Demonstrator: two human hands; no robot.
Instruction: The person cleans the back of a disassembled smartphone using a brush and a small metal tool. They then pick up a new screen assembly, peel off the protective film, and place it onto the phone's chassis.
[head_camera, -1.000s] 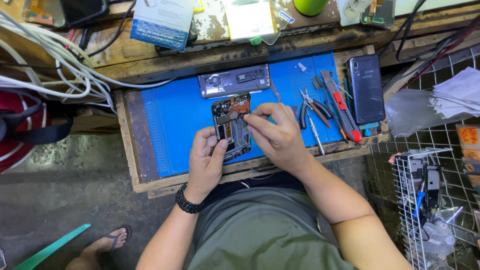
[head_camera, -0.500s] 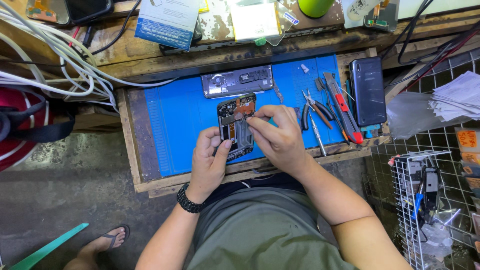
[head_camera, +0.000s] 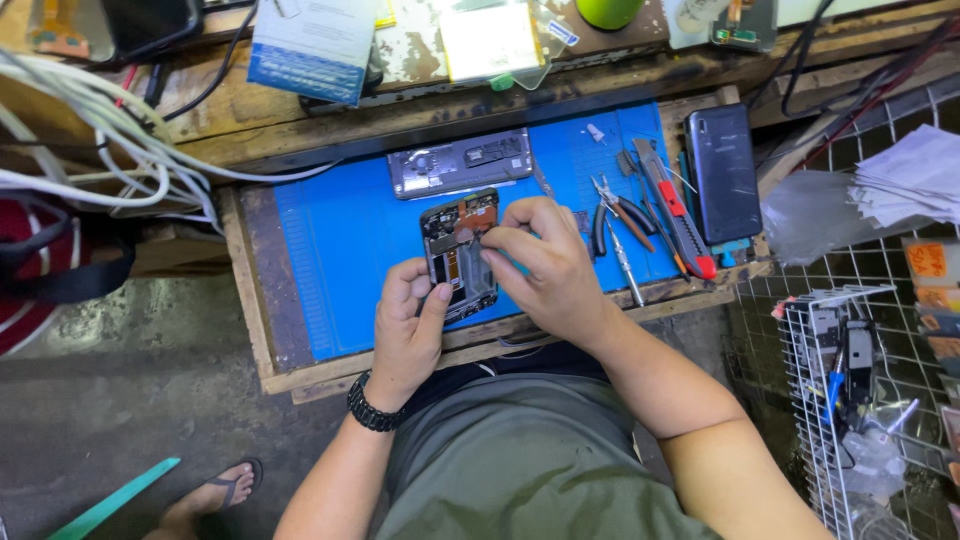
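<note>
Looking straight down on a small wooden counter (head_camera: 250, 290) topped with a blue work mat (head_camera: 340, 240). Dead centre on that mat lies an opened phone (head_camera: 460, 255), back off, circuit boards showing. The left hand (head_camera: 405, 325) grips its lower left edge, fingers (head_camera: 432, 300) curled closed around the frame, thumb along the side. The right hand (head_camera: 545, 265) sits over the phone's upper right corner, fingers pinched together at the exposed board; whether a tiny tool or part sits in that pinch, I cannot tell. Just above the phone, touching nothing, lies a grey back frame (head_camera: 460, 162). To the right of the hands: black-handled pliers (head_camera: 618, 212), a slim screwdriver (head_camera: 625, 265), a red utility knife (head_camera: 675, 210), and at the mat's right edge a dark phone (head_camera: 723, 172) face down. White cables (head_camera: 110, 165) trail off on the left. A black watch (head_camera: 372, 408) wraps the left wrist.
</note>
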